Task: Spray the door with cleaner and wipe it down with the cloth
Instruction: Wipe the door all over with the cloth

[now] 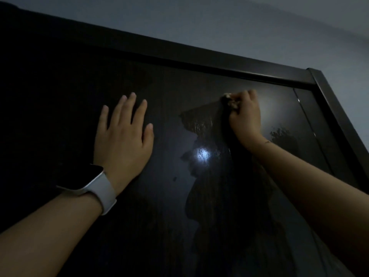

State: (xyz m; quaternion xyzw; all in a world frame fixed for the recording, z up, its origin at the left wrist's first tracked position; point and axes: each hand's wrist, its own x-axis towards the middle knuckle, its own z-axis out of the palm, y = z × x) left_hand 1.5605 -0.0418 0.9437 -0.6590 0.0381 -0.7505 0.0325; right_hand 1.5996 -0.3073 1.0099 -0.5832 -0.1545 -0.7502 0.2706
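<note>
I see my left hand (122,134) lying flat on the dark glossy door (159,206), fingers straight and slightly spread, with one white-strapped watch (93,185) on that wrist. Further up the door, my right hand (245,116) is curled into a fist, its fingers bunched round one pale crumpled cloth (230,100) pressed to the panel just below the door's top frame (199,60). Wet streaky patches (201,122) run down the door from the cloth, between my two hands.
</note>
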